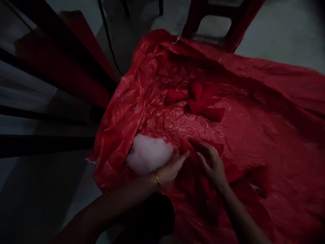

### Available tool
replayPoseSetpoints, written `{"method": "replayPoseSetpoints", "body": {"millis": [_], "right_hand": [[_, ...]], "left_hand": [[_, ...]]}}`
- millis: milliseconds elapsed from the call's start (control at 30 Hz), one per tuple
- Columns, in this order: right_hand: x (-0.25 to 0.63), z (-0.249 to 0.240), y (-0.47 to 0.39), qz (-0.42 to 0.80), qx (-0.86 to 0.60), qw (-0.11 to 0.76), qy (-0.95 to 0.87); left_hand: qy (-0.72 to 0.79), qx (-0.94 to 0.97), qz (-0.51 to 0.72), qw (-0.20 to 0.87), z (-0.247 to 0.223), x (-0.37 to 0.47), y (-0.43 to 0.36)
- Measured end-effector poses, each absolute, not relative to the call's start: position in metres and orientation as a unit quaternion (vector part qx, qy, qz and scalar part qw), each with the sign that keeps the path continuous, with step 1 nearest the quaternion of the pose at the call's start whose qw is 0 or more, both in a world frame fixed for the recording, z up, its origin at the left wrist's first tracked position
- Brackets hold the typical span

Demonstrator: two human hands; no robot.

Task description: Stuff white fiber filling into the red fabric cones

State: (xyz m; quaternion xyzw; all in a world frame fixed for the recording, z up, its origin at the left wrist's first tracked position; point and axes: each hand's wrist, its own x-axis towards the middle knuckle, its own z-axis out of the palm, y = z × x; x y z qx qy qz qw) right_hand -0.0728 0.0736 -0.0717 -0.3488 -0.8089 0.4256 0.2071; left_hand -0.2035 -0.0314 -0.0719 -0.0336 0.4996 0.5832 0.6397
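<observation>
A clump of white fluffy stuffing [149,154] lies on the red plastic sheet, just beyond my left wrist, which wears a gold bangle [157,178]. My left hand [174,167] is closed on the near side of a red cloth piece [186,146]. From the right, my right hand [213,164] curls its fingers over the same piece. The dim light and red-on-red colour blur its outline. More red cloth pieces [257,178] lie loosely below and to the right of my right hand.
Several plump red cloth shapes [200,98] sit in a group farther up the crumpled red plastic sheet [274,135]. A dark red plastic stool [218,12] stands beyond the sheet. Dark bars [45,145] and a black cable [108,37] are at the left.
</observation>
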Motion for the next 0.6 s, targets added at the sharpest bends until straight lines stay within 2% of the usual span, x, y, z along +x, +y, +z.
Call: {"method": "replayPoseSetpoints", "body": {"millis": [67, 167, 233, 300, 367, 467, 600], "right_hand": [[-0.067, -0.083, 0.099, 0.355, -0.347, 0.217, -0.841], [-0.079, -0.098, 0.162, 0.242, -0.343, 0.211, -0.883], [-0.097, -0.106, 0.208, 0.17, -0.352, 0.147, -0.908], [-0.117, -0.113, 0.246, 0.152, -0.372, 0.055, -0.914], [-0.131, -0.12, 0.269, 0.223, -0.417, -0.004, -0.881], [-0.132, -0.125, 0.28, 0.357, -0.485, -0.011, -0.799], [-0.102, -0.112, 0.259, 0.501, -0.501, 0.01, -0.705]], "left_hand": [[0.562, 0.054, 0.485, 0.668, -0.084, -0.189, -0.038], [0.66, 0.224, 0.378, 0.609, -0.106, -0.176, -0.049], [0.673, 0.31, 0.323, 0.588, -0.115, -0.17, -0.053], [0.648, 0.361, 0.28, 0.61, -0.118, -0.164, -0.054], [0.6, 0.363, 0.243, 0.67, -0.118, -0.157, -0.053], [0.55, 0.338, 0.213, 0.733, -0.117, -0.152, -0.051], [0.665, 0.279, 0.317, 0.616, -0.113, -0.174, -0.047]]}}
